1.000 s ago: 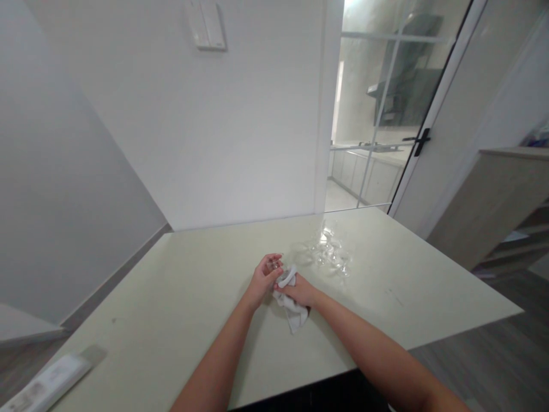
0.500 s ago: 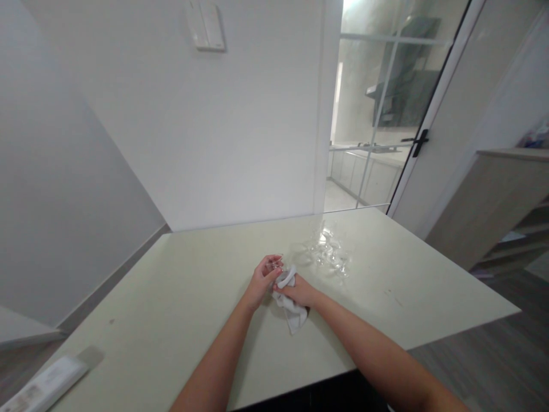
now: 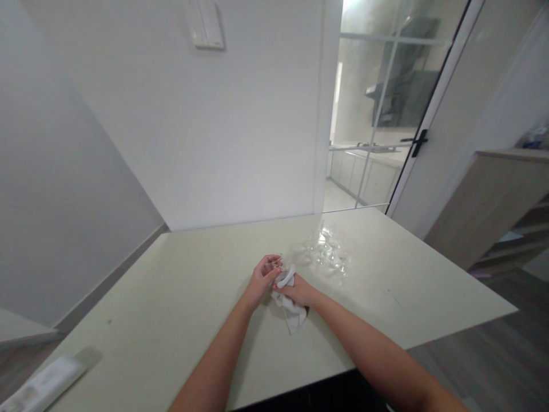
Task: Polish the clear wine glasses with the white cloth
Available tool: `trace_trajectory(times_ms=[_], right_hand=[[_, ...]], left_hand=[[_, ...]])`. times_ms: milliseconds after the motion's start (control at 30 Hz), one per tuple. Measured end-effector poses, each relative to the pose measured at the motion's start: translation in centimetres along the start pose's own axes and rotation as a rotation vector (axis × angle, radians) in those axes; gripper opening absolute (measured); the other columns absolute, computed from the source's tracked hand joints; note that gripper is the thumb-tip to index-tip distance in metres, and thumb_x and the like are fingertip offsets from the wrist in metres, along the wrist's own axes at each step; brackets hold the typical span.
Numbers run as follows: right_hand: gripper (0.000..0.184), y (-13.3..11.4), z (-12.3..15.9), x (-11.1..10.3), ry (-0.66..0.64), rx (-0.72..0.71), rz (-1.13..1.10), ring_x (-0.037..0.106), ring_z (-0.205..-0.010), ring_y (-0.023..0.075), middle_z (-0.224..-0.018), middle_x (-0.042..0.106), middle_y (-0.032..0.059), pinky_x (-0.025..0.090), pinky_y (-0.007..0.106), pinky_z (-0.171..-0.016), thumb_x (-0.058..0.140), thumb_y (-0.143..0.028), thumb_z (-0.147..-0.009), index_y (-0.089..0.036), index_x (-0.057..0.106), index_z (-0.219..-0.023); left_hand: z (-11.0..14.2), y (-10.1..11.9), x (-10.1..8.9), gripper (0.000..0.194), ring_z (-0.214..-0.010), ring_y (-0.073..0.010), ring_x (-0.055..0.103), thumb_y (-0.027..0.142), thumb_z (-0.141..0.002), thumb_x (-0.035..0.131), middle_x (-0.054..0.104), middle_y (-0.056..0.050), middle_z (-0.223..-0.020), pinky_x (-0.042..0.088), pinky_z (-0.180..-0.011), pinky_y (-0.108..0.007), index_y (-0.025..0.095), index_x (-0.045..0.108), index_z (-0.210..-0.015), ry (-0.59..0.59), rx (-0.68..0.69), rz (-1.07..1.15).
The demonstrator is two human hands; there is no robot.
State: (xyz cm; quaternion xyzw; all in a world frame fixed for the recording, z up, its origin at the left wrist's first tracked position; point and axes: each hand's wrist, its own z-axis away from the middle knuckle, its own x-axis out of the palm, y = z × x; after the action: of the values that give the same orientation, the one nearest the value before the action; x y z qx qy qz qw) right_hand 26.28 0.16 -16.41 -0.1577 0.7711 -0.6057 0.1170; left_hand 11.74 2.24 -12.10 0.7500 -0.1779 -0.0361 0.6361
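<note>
My left hand (image 3: 261, 280) is closed round a small clear glass (image 3: 273, 265) held just above the pale table (image 3: 171, 297). My right hand (image 3: 298, 290) grips a white cloth (image 3: 291, 309) and presses part of it against the glass. The cloth's loose end hangs down toward the tabletop. Both hands meet near the middle of the table.
Several clear small glasses (image 3: 329, 254) stand in a cluster just beyond my right hand. A flat white object (image 3: 40, 382) lies at the table's near left corner. A white wall stands behind the table, a glass door (image 3: 386, 109) at the back right, a wooden shelf unit (image 3: 501, 206) on the right.
</note>
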Motion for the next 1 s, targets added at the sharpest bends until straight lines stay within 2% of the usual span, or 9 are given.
trace_trajectory(times_ms=[133,300,500,667,900,1000], right_hand=[[0.023,-0.02,0.02,-0.06,0.001,-0.002,0.021,0.064,-0.088,0.0189,-0.086,0.07,0.0029,0.049,0.033,-0.086,0.07,-0.04,-0.08,-0.019,0.07,-0.089],[0.028,-0.25,0.06,-0.1,0.002,0.004,0.027,0.064,-0.085,0.0178,-0.091,0.071,0.0036,0.05,0.032,-0.082,0.07,-0.04,-0.08,-0.018,0.069,-0.098],[0.027,-0.5,0.1,-0.1,-0.004,-0.014,0.055,0.064,-0.089,0.0189,-0.094,0.071,0.0046,0.05,0.032,-0.086,0.069,-0.042,-0.081,-0.018,0.07,-0.093],[0.027,-0.4,0.07,-0.04,-0.014,-0.027,0.027,0.063,-0.09,0.0189,-0.095,0.07,0.0046,0.05,0.033,-0.086,0.069,-0.041,-0.081,-0.019,0.069,-0.097],[0.031,-0.99,0.13,0.07,0.032,0.036,0.072,0.063,-0.088,0.0194,-0.097,0.071,0.0044,0.049,0.035,-0.088,0.072,-0.04,-0.077,-0.019,0.068,-0.099],[0.03,-0.76,0.11,0.12,0.053,0.047,0.079,0.063,-0.085,0.019,-0.093,0.07,0.0039,0.05,0.034,-0.085,0.072,-0.04,-0.076,-0.019,0.068,-0.097]], left_hand=[[-0.02,-0.04,0.01,0.049,-0.082,-0.0162,0.061,0.042,-0.066,0.082,0.066,-0.004,-0.094,0.048,-0.074,-0.026,0.017,0.065,-0.104,0.001,0.012,0.001],[-0.04,-0.08,-0.03,0.049,-0.08,-0.0159,0.061,0.043,-0.066,0.082,0.066,-0.004,-0.092,0.048,-0.073,-0.026,0.017,0.064,-0.104,-0.006,0.017,-0.007],[-0.03,-0.23,-0.07,0.05,-0.082,-0.0156,0.061,0.042,-0.067,0.082,0.065,-0.004,-0.094,0.048,-0.074,-0.025,0.017,0.064,-0.106,-0.014,0.01,0.009],[-0.08,-0.45,-0.22,0.047,-0.083,-0.0154,0.062,0.04,-0.067,0.082,0.066,-0.004,-0.094,0.048,-0.075,-0.025,0.018,0.065,-0.106,-0.021,0.014,0.014],[0.18,-0.2,-0.21,0.061,-0.095,-0.0227,0.066,0.042,-0.069,0.08,0.069,-0.012,-0.109,0.051,-0.081,-0.032,0.019,0.058,-0.121,-0.146,-0.029,0.205],[0.14,-0.29,-0.15,0.061,-0.095,-0.0225,0.066,0.044,-0.068,0.081,0.068,-0.013,-0.11,0.051,-0.082,-0.033,0.018,0.058,-0.119,-0.14,0.001,0.2]])
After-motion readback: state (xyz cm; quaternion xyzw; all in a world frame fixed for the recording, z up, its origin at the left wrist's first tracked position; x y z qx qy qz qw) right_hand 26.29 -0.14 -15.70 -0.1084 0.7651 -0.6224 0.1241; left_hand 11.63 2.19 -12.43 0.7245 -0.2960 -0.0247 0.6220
